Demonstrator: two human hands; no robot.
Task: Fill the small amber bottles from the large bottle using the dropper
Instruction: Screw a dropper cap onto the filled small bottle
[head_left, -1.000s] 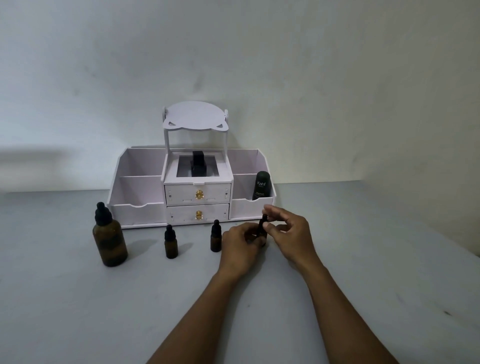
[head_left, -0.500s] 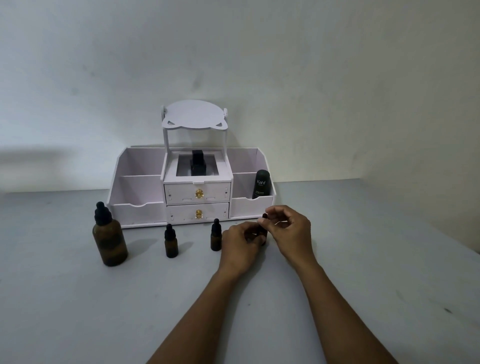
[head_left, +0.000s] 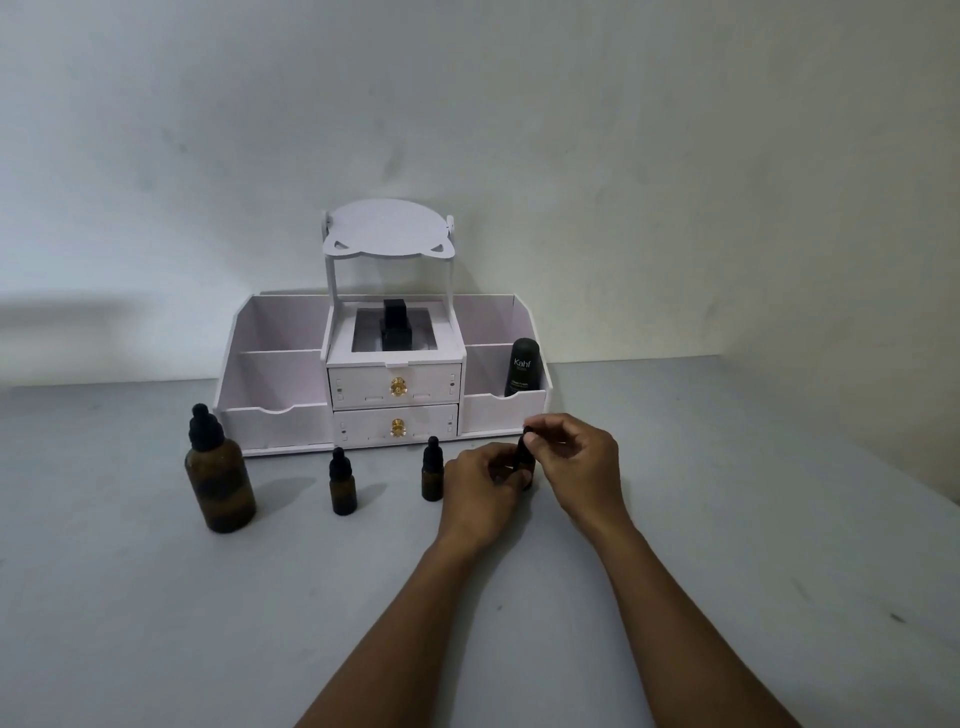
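Observation:
A large amber bottle (head_left: 221, 480) with a black dropper cap stands at the left of the table. Two small amber bottles (head_left: 343, 486) (head_left: 431, 475) with black caps stand upright to its right. A third small amber bottle (head_left: 525, 457) stands on the table between my hands. My left hand (head_left: 483, 486) wraps around its body. My right hand (head_left: 574, 457) pinches its black dropper cap from above. Most of that bottle is hidden by my fingers.
A white desk organiser (head_left: 270, 421) with two gold-knobbed drawers stands against the wall behind the bottles. A dark "Kahf" tube (head_left: 522, 366) leans in its right compartment and a black bottle (head_left: 397, 327) sits in its middle recess. The grey table (head_left: 727, 519) stretches right.
Both hands have stayed on the third small bottle. The fingers of my right hand have shifted slightly on the cap, as in a twist. Nothing else has moved.

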